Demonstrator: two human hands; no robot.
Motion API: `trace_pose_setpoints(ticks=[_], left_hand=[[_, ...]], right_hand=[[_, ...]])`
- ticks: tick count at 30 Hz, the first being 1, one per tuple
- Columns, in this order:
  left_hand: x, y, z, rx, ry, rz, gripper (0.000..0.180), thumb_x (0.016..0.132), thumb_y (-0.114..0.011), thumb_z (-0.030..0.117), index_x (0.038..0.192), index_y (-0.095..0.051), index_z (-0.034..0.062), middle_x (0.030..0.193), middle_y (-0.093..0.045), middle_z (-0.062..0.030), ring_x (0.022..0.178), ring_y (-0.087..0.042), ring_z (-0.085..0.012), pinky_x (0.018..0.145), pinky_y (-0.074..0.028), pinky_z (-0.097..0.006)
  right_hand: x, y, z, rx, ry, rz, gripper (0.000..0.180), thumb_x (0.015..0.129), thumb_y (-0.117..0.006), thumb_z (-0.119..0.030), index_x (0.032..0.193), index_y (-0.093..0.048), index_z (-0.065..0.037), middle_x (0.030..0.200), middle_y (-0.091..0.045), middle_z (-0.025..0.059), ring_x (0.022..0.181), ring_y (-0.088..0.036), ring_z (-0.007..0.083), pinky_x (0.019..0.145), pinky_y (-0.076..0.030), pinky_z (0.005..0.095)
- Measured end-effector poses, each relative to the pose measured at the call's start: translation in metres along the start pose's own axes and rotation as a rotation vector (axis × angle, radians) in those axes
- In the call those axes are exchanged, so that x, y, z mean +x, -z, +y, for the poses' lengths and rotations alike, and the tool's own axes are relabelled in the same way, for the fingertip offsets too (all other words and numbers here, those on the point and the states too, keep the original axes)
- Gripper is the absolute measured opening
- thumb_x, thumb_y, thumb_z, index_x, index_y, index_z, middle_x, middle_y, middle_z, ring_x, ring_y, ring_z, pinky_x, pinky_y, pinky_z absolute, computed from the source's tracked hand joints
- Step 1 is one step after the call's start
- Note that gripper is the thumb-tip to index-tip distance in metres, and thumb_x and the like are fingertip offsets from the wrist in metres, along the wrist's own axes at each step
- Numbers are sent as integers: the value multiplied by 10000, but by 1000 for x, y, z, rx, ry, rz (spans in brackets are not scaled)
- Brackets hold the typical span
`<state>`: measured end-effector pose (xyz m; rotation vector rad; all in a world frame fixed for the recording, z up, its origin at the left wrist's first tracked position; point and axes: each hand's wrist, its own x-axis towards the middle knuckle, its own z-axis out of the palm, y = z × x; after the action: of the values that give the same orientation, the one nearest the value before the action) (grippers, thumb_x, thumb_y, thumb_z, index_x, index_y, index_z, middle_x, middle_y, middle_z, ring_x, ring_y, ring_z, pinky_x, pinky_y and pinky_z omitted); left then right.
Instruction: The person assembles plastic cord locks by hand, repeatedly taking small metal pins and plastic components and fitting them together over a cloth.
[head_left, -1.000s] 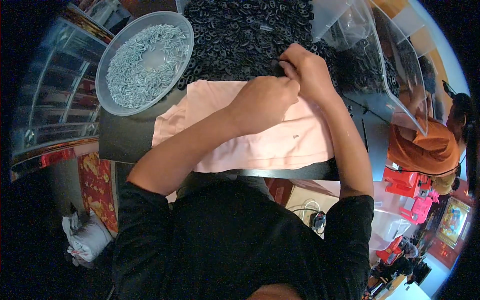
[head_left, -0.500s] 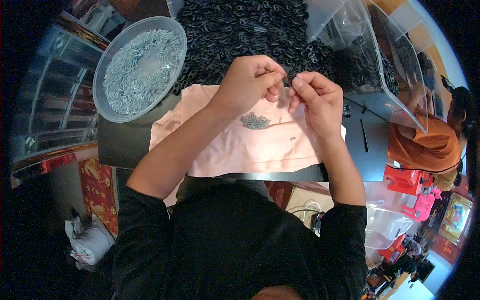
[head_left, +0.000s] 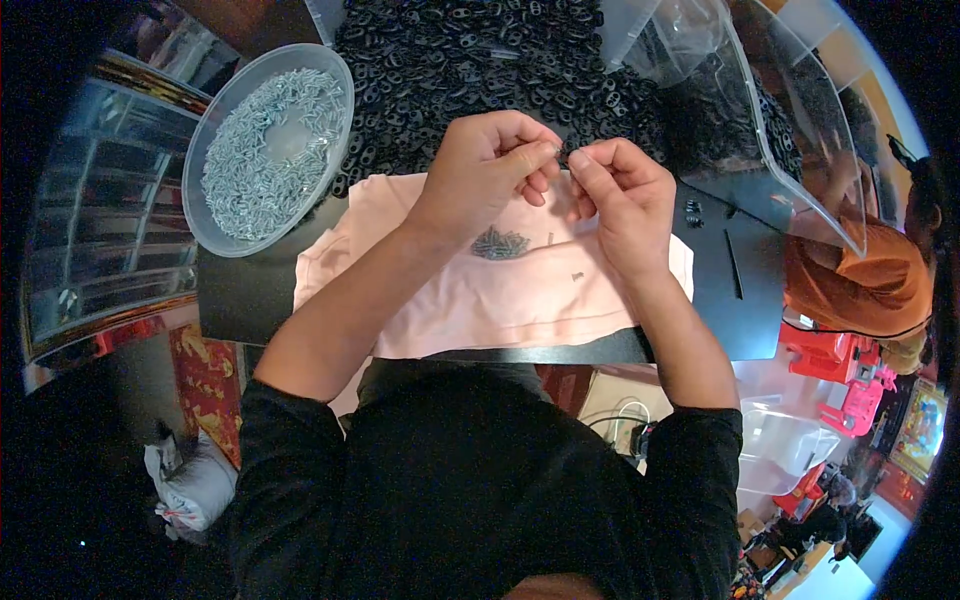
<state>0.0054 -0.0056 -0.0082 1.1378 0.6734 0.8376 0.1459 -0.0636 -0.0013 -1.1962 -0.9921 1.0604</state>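
Tiny black part (head_left: pixel 563 152) pinched between both grips

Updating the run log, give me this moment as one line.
left hand: pinching small part | right hand: pinching at same spot | below: pink cloth with small screw pile | left: bowl of screws

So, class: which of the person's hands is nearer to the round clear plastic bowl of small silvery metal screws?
Left. The left hand is just right of the round clear plastic bowl; the right hand lies farther right, beyond the left.
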Motion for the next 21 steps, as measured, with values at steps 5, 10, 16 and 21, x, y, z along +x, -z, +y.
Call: trace_pose_setpoints(ticks=[5, 10, 16, 21], left_hand=[[1, 2, -3, -6, 5, -19, 111, 841, -564, 98, 880, -592, -2, 705, -597, -60, 576, -555, -113, 517, -479, -231], [0, 2, -2, -69, 27, -12, 121, 837, -570, 102, 879, -588, -10, 703, -596, -63, 560, -544, -112, 508, -468, -230], [-2, -1, 1, 13, 5, 20, 108, 836, -564, 85, 876, -585, -13, 699, -595, -58, 559, -544, -107, 509, -471, -230], [-4, -2, 7, 230, -108, 13, 87, 841, -536, 39, 833, -589, -30, 675, -583, -49, 533, -538, -77, 481, -471, -198]], right_hand=[[-1, 0, 0, 21, 2, 7, 87, 820, -595, -69, 769, -579, 0, 593, -555, 25, 453, -500, 72, 405, -389, 198], [-1, -2, 2, 27, 11, 8, 90, 824, -592, -72, 773, -580, 1, 597, -557, 23, 458, -502, 72, 409, -391, 196], [-3, -4, 5, -11, 28, 19, 107, 826, -590, -78, 757, -567, 0, 596, -551, 15, 469, -491, 61, 416, -385, 197], [-6, -4, 5, -110, 61, 21, 113, 825, -592, -81, 748, -554, -7, 589, -538, 2, 482, -481, 52, 425, -382, 197]])
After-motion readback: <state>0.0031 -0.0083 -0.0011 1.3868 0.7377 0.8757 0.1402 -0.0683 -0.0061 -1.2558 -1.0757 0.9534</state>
